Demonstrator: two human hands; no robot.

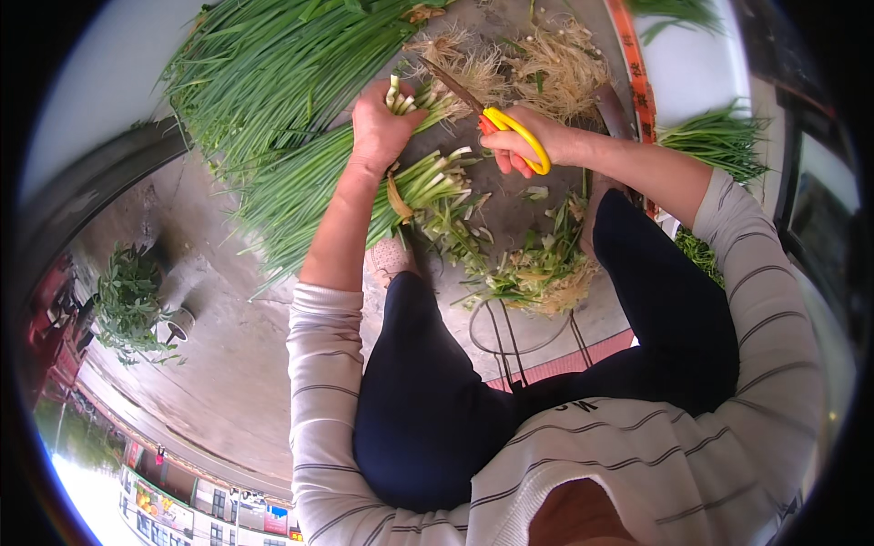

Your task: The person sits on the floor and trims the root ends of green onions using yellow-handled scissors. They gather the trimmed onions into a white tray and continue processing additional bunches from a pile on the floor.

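Note:
My left hand (pixel 384 126) is closed round a few green stalks (pixel 398 99) whose white cut ends stick up out of the fist. My right hand (pixel 529 142) grips the yellow and red handles of a pair of scissors (pixel 464 95); their dark, rusty-looking blades point up and left, towards the left hand. A bundle of long green leafy stalks (pixel 287 205) lies below the left hand, its pale ends to the right. Above it is a bigger pile of long green leaves (pixel 273 82). Stringy roots (pixel 556 68) lie on the floor beyond the scissors.
Trimmed leaves and roots (pixel 546 280) lie between my feet, near a wire ring (pixel 478 334). More green stalks (pixel 717 140) rest at the right beside an orange strip (pixel 635 75) bearing writing. A potted plant (pixel 130 300) stands at the left on the concrete floor.

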